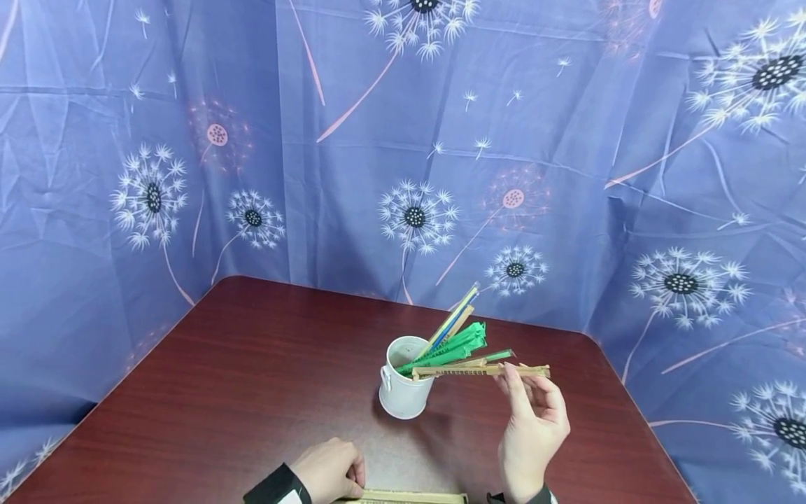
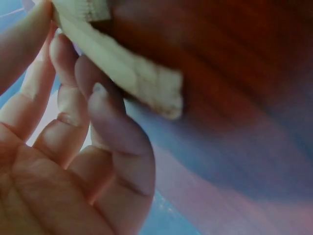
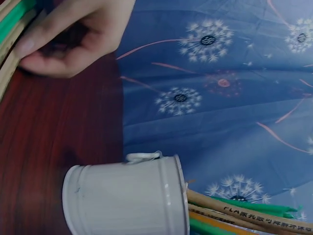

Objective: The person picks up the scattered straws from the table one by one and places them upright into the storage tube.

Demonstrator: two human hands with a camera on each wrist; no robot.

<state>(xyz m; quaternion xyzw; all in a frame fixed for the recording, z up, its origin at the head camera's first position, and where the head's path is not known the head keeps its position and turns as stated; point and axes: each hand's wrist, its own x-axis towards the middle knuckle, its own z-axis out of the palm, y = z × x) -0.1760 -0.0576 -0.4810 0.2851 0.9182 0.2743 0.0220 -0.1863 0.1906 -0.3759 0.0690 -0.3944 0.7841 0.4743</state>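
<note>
In the head view, my right hand (image 1: 534, 423) pinches a tan paper-wrapped drinking straw (image 1: 462, 372) between thumb and fingertips. This straw lies nearly level, its far end at the rim of a small white metal bucket (image 1: 403, 399). Several wrapped straws lean out of the bucket to the right, among them green ones (image 1: 450, 350). At the table's near edge my left hand (image 1: 330, 467) pinches the end of a tan wrapped straw (image 1: 412, 497). The left wrist view shows blurred tan wrapping (image 2: 122, 68) at the left fingertips. A green straw (image 3: 13, 19) lies by the left hand in the right wrist view.
The dark red-brown table (image 1: 252, 364) has rounded far corners. A blue curtain (image 1: 340, 210) printed with dandelions hangs behind it and along both sides. The bucket has a small handle lug (image 3: 143, 156) on its side.
</note>
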